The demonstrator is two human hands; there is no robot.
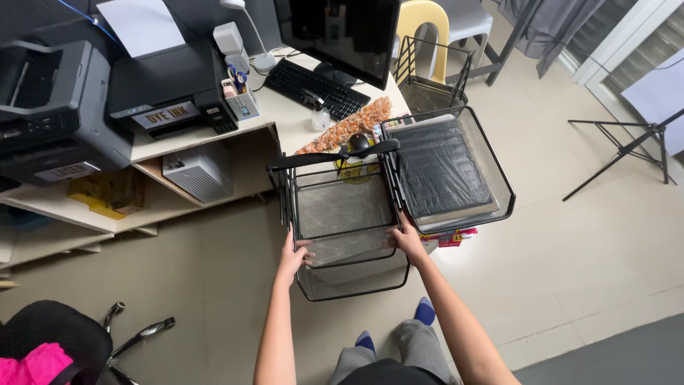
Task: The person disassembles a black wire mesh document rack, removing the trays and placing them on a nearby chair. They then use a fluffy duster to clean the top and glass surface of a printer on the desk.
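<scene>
A pale desk fills the upper left, its far end cut off by the frame edge. On it stand a grey printer, partly out of view, a black printer, a monitor whose top is cropped, and a keyboard half hidden under the screen.

In front of the desk, above the tiled floor, a black mesh rack of stacked trays is held up. Just to its right, touching or nearly so, a separate mesh tray holds dark flat sheets; what these are is hard to make out. Something colourful peeks out beneath that tray, mostly covered.

The left hand is closed around the rack's left upright, thumb resting on a tray's mesh. The right hand grips the right upright, fingers wrapped behind the wire and largely hidden. A mouse sits behind the rack's top bar, on a patterned mat.

Lower left, a chair with pink cloth is cut off. The person's knees and blue socks show at the bottom.
</scene>
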